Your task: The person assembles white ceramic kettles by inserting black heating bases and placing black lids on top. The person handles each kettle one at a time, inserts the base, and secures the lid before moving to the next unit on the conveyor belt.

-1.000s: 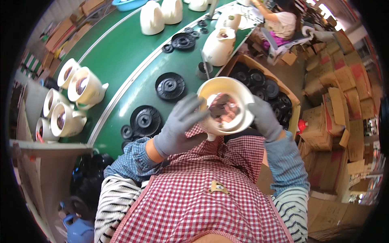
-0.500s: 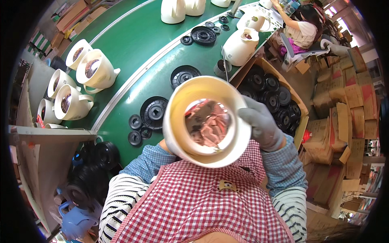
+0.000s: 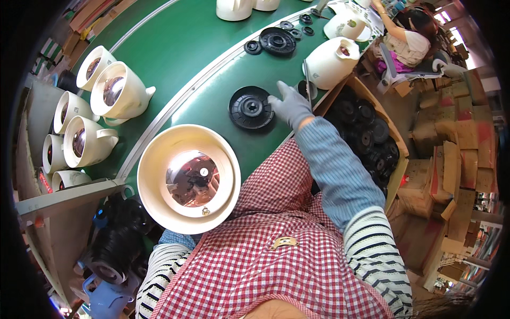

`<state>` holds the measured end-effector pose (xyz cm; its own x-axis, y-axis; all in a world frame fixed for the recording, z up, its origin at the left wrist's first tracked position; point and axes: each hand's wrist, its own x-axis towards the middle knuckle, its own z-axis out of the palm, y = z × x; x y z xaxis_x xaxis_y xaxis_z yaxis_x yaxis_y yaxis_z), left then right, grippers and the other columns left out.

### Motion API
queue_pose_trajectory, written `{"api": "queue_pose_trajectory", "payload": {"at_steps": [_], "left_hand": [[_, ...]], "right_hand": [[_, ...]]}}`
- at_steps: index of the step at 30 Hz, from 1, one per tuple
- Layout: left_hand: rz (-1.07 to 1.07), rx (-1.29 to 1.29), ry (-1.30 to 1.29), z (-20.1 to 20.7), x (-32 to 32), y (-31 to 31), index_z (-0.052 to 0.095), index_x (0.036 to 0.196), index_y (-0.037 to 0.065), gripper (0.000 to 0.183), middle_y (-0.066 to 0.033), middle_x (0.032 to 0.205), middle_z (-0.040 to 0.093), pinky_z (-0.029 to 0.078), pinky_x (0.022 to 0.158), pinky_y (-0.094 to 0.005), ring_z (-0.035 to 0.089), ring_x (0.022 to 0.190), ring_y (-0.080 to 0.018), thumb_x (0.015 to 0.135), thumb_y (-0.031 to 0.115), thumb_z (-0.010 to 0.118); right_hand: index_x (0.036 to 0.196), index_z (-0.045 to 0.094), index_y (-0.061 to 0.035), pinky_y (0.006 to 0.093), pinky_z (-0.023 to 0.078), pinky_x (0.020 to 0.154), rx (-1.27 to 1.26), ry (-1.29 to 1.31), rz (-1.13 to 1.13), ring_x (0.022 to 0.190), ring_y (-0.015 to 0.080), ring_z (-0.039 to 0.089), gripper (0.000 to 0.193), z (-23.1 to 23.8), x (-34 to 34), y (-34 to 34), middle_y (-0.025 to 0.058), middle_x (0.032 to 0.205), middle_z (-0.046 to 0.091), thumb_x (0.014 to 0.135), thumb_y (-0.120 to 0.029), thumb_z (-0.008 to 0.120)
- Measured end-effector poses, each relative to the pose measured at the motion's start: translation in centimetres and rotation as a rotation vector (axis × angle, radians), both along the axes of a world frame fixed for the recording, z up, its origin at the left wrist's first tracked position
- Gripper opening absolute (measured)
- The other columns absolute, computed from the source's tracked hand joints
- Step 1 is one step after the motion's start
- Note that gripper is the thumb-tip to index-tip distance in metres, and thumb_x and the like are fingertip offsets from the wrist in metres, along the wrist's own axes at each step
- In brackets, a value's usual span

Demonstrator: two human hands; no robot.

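Note:
A cream vacuum jug body [image 3: 154, 204] is tilted with its wide bottom opening toward me, showing a shiny mirrored liner [image 3: 192, 179] inside. My left forearm [image 3: 175, 240] runs in behind the jug, which it holds up; the hand itself is hidden. My right hand [image 3: 293, 106], in a grey glove, reaches over the bench with its fingers apart. Its fingertips are at the right edge of a round black plastic base [image 3: 251, 107] lying on the green bench; whether they touch it I cannot tell.
More jug bodies stand at the left [image 3: 118, 95]. Black bases and small rings [image 3: 277, 41] lie farther along the green bench [image 3: 212, 58]. A white jug [image 3: 332, 63] stands near a carton of black parts [image 3: 401, 165]. Another person [image 3: 409, 45] sits at the far right.
My right hand has left the jug and moved out to the black base. The jug has shifted left and toward me, now covering the bases and rings that showed beside it.

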<state>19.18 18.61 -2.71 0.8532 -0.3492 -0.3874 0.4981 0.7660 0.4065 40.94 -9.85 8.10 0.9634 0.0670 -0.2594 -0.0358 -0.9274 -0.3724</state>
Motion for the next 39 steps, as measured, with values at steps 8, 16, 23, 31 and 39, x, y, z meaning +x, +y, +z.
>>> {"api": "queue_pose_trajectory", "payload": {"at_steps": [8, 16, 23, 31, 39], "left_hand": [[0.053, 0.020, -0.029, -1.2, 4.3, 0.0, 0.061, 0.134, 0.002, 0.046, -0.0145, 0.139, 0.060, 0.052, 0.103, -0.0369, 0.063, 0.120, -0.0239, 0.089, -0.001, 0.072], [0.033, 0.031, -0.058, -2.1, 6.7, -1.8, 0.061, 0.135, 0.001, 0.046, -0.0148, 0.139, 0.060, 0.053, 0.102, -0.0372, 0.063, 0.120, -0.0240, 0.090, 0.001, 0.072], [-0.031, 0.072, -0.108, 0.9, 4.9, -2.5, 0.060, 0.135, 0.001, 0.046, -0.0150, 0.138, 0.061, 0.053, 0.101, -0.0375, 0.064, 0.120, -0.0241, 0.091, 0.003, 0.072], [-0.172, 0.061, -0.183, 5.5, 1.2, -7.0, 0.059, 0.136, 0.001, 0.046, -0.0152, 0.138, 0.061, 0.054, 0.100, -0.0379, 0.064, 0.119, -0.0243, 0.092, 0.005, 0.071], [-0.261, -0.011, -0.280, 9.4, 2.3, -14.1, 0.058, 0.137, 0.001, 0.047, -0.0154, 0.138, 0.061, 0.054, 0.099, -0.0382, 0.064, 0.119, -0.0244, 0.092, 0.008, 0.071]], "right_hand": [[0.118, 0.068, -0.0018, 0.0388, 0.050, 0.100, 0.272, 0.082, -0.209, 0.113, 0.0356, 0.067, 0.051, -6.4, 3.3, -2.1, 0.0235, 0.116, 0.071, 0.075, -0.028, 0.068], [0.129, 0.060, 0.0024, 0.0373, 0.047, 0.106, 1.124, 0.391, -0.143, 0.118, 0.0233, 0.062, 0.056, 6.7, -14.1, -16.9, 0.0115, 0.125, 0.066, 0.075, -0.008, 0.068], [0.153, 0.039, -0.0132, 0.0515, 0.026, 0.121, 1.292, 1.006, -0.159, 0.145, 0.0374, 0.036, 0.114, 1.6, -30.0, -16.1, 0.0193, 0.158, 0.034, 0.061, -0.066, 0.081], [0.166, 0.012, -0.0262, 0.0510, 0.023, 0.123, 1.316, 1.147, 0.069, 0.149, 0.0382, 0.029, 0.128, 1.8, -30.8, -15.5, 0.0231, 0.163, 0.026, 0.067, -0.066, 0.083], [0.161, 0.020, -0.0018, 0.0499, 0.024, 0.124, 1.753, 0.695, -0.023, 0.148, 0.0377, 0.034, 0.125, 0.7, -32.7, -17.8, 0.0269, 0.160, 0.032, 0.071, -0.065, 0.080]]}}
